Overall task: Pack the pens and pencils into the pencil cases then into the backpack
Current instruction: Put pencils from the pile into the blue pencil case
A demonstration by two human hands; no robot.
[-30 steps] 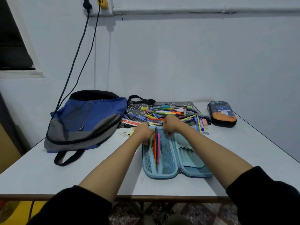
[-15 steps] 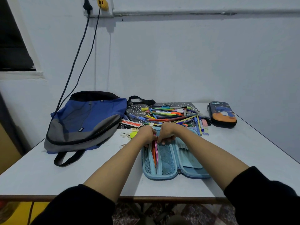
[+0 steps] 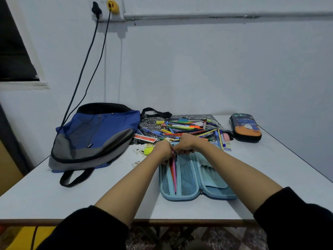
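A light blue pencil case (image 3: 194,179) lies open on the white table (image 3: 108,201) in front of me. A pink pen (image 3: 174,172) and an orange one stand in its left mesh pocket. My left hand (image 3: 163,150) grips the far end of the left half, by the pen tops. My right hand (image 3: 183,144) is curled on the case's far edge beside it, fingers pinching the pocket rim. A heap of loose pens and pencils (image 3: 191,128) lies just behind both hands. A blue and grey backpack (image 3: 93,136) lies flat at the left.
A second, dark pencil case (image 3: 246,128) with an orange picture lies shut at the back right. A red-and-white packet (image 3: 145,138), an eraser and a yellow-green object (image 3: 148,151) lie left of my hands. Two cables hang from a wall socket (image 3: 103,8) behind the backpack.
Both hands have come together at the far end of the case's left half, and the pens have slid down into the mesh pocket. The case has barely shifted.
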